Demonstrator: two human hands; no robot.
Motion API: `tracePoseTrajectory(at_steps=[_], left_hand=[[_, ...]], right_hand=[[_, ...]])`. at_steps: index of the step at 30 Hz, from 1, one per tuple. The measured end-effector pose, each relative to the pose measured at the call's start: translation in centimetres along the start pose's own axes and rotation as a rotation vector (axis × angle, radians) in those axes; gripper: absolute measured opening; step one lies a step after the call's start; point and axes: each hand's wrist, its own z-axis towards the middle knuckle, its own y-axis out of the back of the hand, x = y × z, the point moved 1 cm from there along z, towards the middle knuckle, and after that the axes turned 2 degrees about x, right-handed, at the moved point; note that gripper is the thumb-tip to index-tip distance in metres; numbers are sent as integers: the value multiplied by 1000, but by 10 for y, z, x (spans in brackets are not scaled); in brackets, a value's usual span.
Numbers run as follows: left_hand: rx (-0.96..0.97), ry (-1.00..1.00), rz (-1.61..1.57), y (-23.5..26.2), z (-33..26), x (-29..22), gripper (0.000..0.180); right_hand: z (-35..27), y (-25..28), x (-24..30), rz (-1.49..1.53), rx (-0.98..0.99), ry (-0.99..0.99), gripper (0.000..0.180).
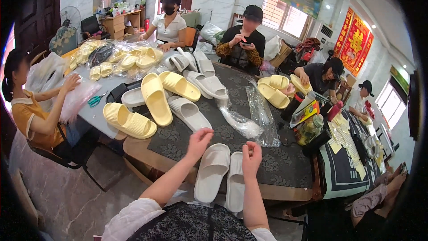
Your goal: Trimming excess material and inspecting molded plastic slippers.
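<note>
A pair of light grey slide slippers lies at the near table edge, one slipper [211,172] beside the other slipper [235,185]. Above and left of their toes is my left hand [200,143], loosely curved, with nothing visible in it. Its fingertips come close to another grey slipper [189,112]. My right hand [252,157] hovers by the right slipper, partly hiding it; its fingers are bent but apart, and no object shows in them. Yellow slippers [156,100] stand and lie beyond my left hand, one [129,121] near the left table edge.
Crumpled clear plastic wrap [263,120] lies on the dark patterned cloth [285,163]. A jar [310,129] and bottles stand at the right. More yellow slippers [274,91] are farther back. Teal scissors [96,100] lie left. Several people sit around the table.
</note>
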Motion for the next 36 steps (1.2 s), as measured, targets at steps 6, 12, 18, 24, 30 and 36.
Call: tracePoseTrajectory(at_steps=[6, 12, 18, 24, 30, 36], left_hand=[[-451, -241, 1073, 131, -7, -31, 51], [-588, 31, 1568, 253, -7, -28, 84], [-391, 73, 1510, 224, -32, -50, 71], [-124, 304, 1422, 143, -73, -96, 71], [305, 82, 1372, 96, -98, -97, 84], [735, -140, 1187, 42, -94, -89, 83]], right_hand=[[-21, 51, 63, -309, 272, -74, 14], [-52, 59, 60, -738, 707, -120, 43], [-64, 19, 50, -938, 724, -55, 59], [-68, 13, 18, -905, 529, -101, 43], [-57, 78, 9, -963, 416, -210, 23], [-26, 187, -1, -1166, 92, -394, 19]])
